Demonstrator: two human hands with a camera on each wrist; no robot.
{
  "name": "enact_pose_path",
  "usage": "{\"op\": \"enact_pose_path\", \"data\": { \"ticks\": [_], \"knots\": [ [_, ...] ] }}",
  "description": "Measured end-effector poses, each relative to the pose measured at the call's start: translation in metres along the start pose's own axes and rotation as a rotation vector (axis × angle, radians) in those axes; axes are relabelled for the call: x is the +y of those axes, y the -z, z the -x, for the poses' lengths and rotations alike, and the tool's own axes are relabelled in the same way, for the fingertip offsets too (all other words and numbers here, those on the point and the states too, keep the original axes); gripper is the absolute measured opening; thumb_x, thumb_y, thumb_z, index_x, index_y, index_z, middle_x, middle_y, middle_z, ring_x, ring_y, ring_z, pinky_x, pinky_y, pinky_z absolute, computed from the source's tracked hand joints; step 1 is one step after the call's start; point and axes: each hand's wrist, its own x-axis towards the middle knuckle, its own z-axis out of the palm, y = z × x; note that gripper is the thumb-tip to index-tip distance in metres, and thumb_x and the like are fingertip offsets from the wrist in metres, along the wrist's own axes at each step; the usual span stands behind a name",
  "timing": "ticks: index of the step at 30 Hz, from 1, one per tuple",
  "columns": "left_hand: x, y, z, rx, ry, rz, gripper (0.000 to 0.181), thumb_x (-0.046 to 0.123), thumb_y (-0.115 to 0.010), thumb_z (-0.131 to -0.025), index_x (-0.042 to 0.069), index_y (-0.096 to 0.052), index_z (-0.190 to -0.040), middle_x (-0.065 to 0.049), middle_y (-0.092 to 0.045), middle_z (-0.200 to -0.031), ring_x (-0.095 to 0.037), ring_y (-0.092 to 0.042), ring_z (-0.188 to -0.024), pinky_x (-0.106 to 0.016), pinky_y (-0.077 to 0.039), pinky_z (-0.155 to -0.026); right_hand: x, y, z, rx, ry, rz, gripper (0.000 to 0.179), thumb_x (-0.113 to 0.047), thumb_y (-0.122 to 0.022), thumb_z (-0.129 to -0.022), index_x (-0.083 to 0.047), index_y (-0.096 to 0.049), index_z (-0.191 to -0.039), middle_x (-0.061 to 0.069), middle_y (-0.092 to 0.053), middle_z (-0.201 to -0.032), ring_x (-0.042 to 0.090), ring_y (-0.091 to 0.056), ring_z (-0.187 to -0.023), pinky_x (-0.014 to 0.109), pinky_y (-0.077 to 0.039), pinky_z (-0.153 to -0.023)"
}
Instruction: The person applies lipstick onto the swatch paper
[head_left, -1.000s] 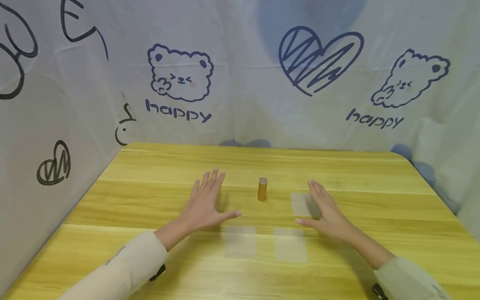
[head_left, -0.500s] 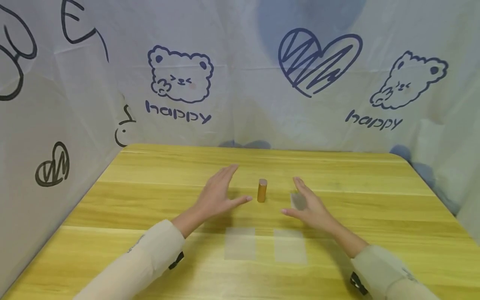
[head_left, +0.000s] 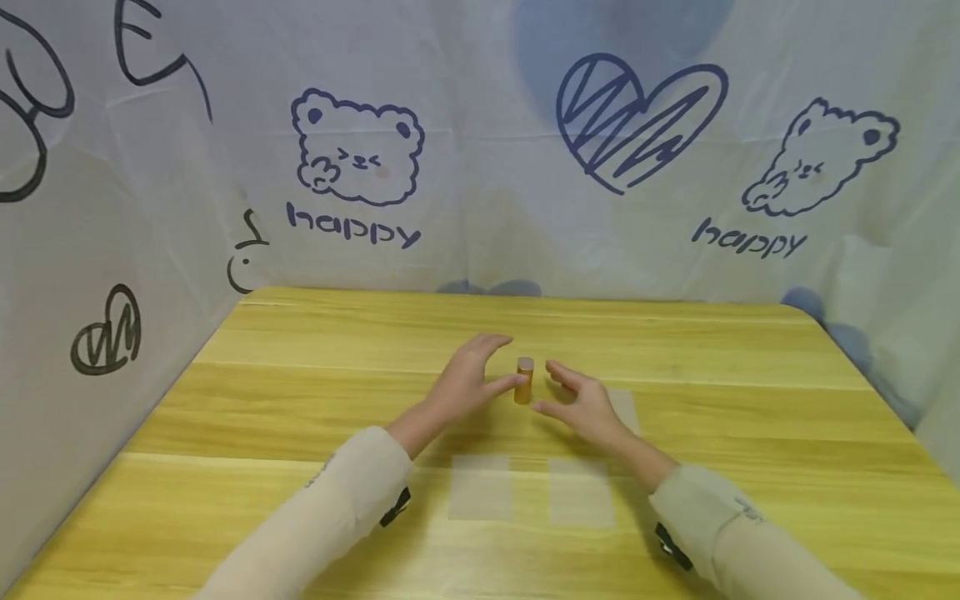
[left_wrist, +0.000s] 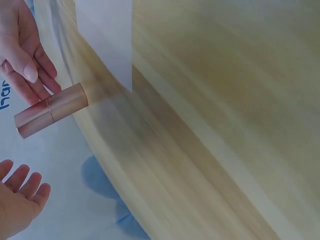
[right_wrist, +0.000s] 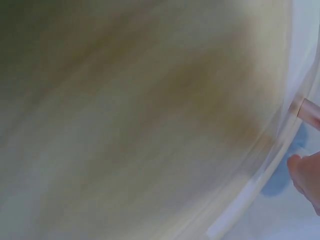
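Observation:
A copper-coloured lipstick tube (head_left: 524, 392) stands upright on the wooden table, capped end up. In the left wrist view the whole lipstick tube (left_wrist: 51, 110) shows, with a seam round its middle. My left hand (head_left: 467, 377) is just left of it, fingers loosely bent, thumb overlapping the tube in the head view; contact cannot be told. To its right is my right hand (head_left: 585, 408), thumb and fingers parted and facing the tube. The left wrist view shows a gap between the tube and the left hand (left_wrist: 20, 200). Neither hand grips it.
Two pale translucent squares, a left one (head_left: 481, 487) and a right one (head_left: 581, 493), lie nearer the front of the table (head_left: 300, 333). Another pale square (head_left: 625, 410) is partly behind the right hand. A white cloth with drawings (head_left: 495, 208) hangs behind the table.
Both hands have moved inward from the two sides towards the lipstick tube, and their fingers have bent a little more. The tube stands in the same place.

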Motion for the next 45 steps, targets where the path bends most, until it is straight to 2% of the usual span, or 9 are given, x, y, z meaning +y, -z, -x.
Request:
{"op": "enact_pose_path", "data": {
  "ticks": [7,13,21,27,32,39,45],
  "knots": [
    [-0.001,-0.012,-0.006,0.012,-0.028,0.049,0.047,0.021,-0.065,-0.086,-0.004,-0.053,-0.124,-0.021,-0.057,-0.125,-0.033,-0.052,-0.119,-0.042,-0.044,-0.1,-0.004,-0.01,-0.007,0.036,-0.147,-0.119,0.06,-0.008,-0.066,-0.085,0.009,-0.039,-0.135,0.025,-0.042,-0.139,0.038,-0.044,-0.127,0.043,-0.04,-0.104],
    [-0.002,-0.018,-0.009,0.013,-0.044,0.06,0.041,0.016,-0.064,-0.087,-0.006,-0.056,-0.121,-0.021,-0.06,-0.119,-0.033,-0.056,-0.112,-0.042,-0.048,-0.095,-0.005,-0.016,-0.013,0.071,-0.208,-0.129,0.048,-0.006,-0.067,-0.084,0.006,-0.051,-0.128,0.022,-0.053,-0.131,0.036,-0.051,-0.12,0.041,-0.045,-0.1],
    [-0.002,-0.026,-0.011,0.053,-0.072,0.052,0.031,0.006,-0.064,-0.086,-0.007,-0.06,-0.113,-0.019,-0.065,-0.106,-0.03,-0.061,-0.101,-0.038,-0.051,-0.09,-0.003,-0.019,-0.018,0.088,-0.209,-0.079,0.039,-0.004,-0.067,-0.083,0.007,-0.058,-0.12,0.022,-0.061,-0.12,0.033,-0.059,-0.109,0.036,-0.05,-0.093],
    [0.002,-0.029,-0.012,0.047,-0.059,0.082,0.03,0.004,-0.063,-0.087,-0.008,-0.06,-0.113,-0.018,-0.065,-0.102,-0.029,-0.061,-0.099,-0.038,-0.05,-0.09,-0.002,-0.021,-0.019,0.093,-0.179,-0.04,0.032,-0.004,-0.068,-0.082,0.007,-0.063,-0.112,0.022,-0.066,-0.111,0.032,-0.062,-0.102,0.035,-0.053,-0.088],
    [0.001,-0.031,-0.013,0.044,-0.068,0.109,0.027,0.001,-0.06,-0.088,-0.009,-0.06,-0.113,-0.017,-0.065,-0.1,-0.028,-0.062,-0.096,-0.04,-0.051,-0.087,-0.002,-0.023,-0.024,0.106,-0.203,-0.014,0.028,-0.003,-0.069,-0.081,0.006,-0.066,-0.107,0.019,-0.069,-0.102,0.029,-0.065,-0.098,0.033,-0.054,-0.087],
    [0.002,-0.031,-0.013,0.066,-0.079,0.125,0.023,0.0,-0.061,-0.087,-0.008,-0.062,-0.107,-0.017,-0.065,-0.096,-0.028,-0.062,-0.092,-0.042,-0.052,-0.083,-0.006,-0.024,-0.025,0.086,-0.209,0.044,0.028,-0.003,-0.068,-0.082,0.004,-0.066,-0.109,0.018,-0.069,-0.101,0.026,-0.065,-0.093,0.033,-0.054,-0.084],
    [0.002,-0.032,-0.014,0.077,-0.087,0.126,0.021,0.001,-0.062,-0.086,-0.008,-0.063,-0.105,-0.017,-0.065,-0.095,-0.028,-0.062,-0.09,-0.041,-0.053,-0.08,-0.008,-0.024,-0.024,0.085,-0.223,0.047,0.029,-0.004,-0.07,-0.081,0.003,-0.067,-0.109,0.016,-0.07,-0.098,0.02,-0.063,-0.088,0.031,-0.053,-0.081]
  ]
}}
